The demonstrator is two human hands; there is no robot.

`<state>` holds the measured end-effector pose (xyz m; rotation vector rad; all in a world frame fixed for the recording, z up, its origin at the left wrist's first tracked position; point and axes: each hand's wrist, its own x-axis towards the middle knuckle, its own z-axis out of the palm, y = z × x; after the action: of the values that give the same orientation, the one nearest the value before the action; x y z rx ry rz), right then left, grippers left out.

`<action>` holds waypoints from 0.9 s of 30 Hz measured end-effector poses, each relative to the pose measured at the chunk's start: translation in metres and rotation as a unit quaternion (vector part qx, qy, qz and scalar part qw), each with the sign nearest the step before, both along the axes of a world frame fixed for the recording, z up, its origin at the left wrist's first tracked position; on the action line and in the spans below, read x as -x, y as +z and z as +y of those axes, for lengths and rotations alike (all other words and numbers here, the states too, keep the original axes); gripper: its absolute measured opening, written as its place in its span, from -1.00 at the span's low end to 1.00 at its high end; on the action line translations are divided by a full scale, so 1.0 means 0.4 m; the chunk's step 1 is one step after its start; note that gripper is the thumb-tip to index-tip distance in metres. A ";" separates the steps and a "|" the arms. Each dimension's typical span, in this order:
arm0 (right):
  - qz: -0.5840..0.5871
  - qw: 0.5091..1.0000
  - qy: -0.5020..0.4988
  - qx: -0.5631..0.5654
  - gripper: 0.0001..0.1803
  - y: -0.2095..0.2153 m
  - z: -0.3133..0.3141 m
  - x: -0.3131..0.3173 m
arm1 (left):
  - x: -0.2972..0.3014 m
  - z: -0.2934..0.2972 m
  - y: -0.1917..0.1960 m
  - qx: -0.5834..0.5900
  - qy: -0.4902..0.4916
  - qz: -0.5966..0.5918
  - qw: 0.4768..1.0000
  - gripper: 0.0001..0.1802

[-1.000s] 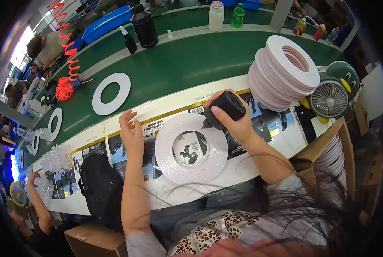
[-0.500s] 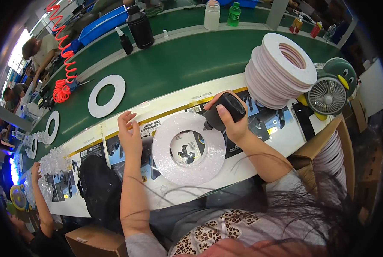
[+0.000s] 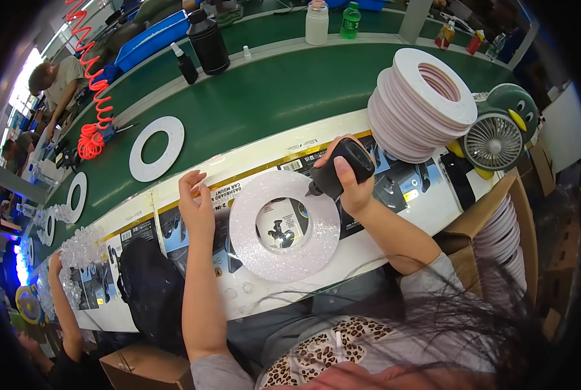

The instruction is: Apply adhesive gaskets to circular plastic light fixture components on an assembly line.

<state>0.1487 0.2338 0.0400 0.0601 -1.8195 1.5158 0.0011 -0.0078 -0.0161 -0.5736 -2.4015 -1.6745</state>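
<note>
A flat white glittery ring (image 3: 248, 237) lies on the work surface in front of me. My right hand (image 3: 354, 179) grips a black squeeze bottle (image 3: 332, 177) tilted over the ring's upper right, its narrow nozzle pointing down at the ring's face. From this view I cannot tell whether the tip touches. My left hand (image 3: 197, 194) is raised just left of the ring, fingers loosely bent and apart, with nothing in it. Printed packaging sheets (image 3: 388, 188) run along the surface under the ring, and part of their print shows through its hole.
A tall stack of white rings (image 3: 414, 107) stands at right, beside a small fan (image 3: 495, 143). More rings fill a cardboard box (image 3: 528, 240). Another ring (image 3: 139, 162) lies on the green belt (image 3: 271, 97). A black item (image 3: 150, 283) sits left of my forearm. A co-worker's arm (image 3: 63, 302) reaches in at far left.
The view has shifted slightly. Both my hands, the bottle and the ring in front of me keep nearly the same positions relative to one another.
</note>
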 end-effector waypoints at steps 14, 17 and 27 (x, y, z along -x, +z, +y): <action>-0.012 0.998 0.049 0.020 -0.86 0.022 -0.001 0.002 | 0.007 -0.013 -0.007 0.002 -0.003 0.012 1.000 -0.72; 0.002 0.998 0.053 0.041 -0.86 0.027 -0.004 0.003 | 0.007 -0.010 -0.011 0.005 -0.002 0.016 1.000 -0.73; -0.054 0.996 0.058 -0.049 -0.79 0.029 -0.005 -0.005 | 0.008 -0.007 -0.011 0.001 -0.010 0.008 1.000 -0.76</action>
<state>0.1507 0.2319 0.0516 0.1357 -2.0073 1.5353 -0.0021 -0.0107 -0.0205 -0.6116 -2.3937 -1.6689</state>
